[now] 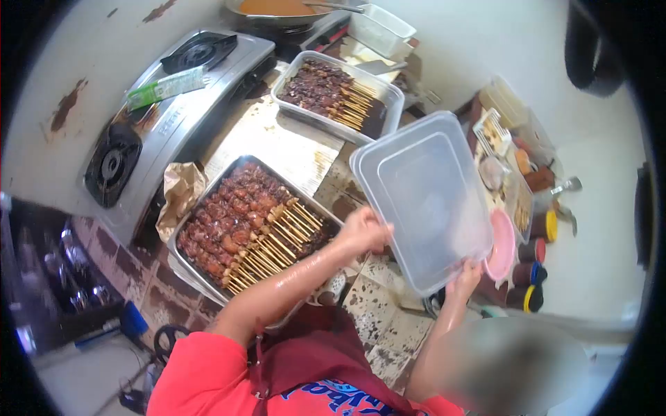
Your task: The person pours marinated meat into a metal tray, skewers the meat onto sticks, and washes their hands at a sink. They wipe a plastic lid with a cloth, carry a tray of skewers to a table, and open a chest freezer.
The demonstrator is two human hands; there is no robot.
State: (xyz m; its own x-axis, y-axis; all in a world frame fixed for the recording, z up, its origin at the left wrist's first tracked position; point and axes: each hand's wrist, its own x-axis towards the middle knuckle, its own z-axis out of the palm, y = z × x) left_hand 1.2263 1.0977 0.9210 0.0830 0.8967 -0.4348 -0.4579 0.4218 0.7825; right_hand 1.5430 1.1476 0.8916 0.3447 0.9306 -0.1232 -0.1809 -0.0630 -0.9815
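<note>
A translucent plastic lid is held tilted in front of me. My right hand grips its lower right corner, thumb on the face and the other fingers mostly hidden behind. At the lid's left edge, my left hand is closed with curled fingers against the rim. Under my left forearm sits a metal tray filled with rows of raw skewered meat, sticks pointing right. Beyond it, a clear plastic container holds more skewers in dark liquid.
A two-burner gas stove stands at left with a green-and-white packet on it. A crumpled paper bag touches the tray. At the back are a wok and a white tub. A pink bowl and dark-bodied jars line the right.
</note>
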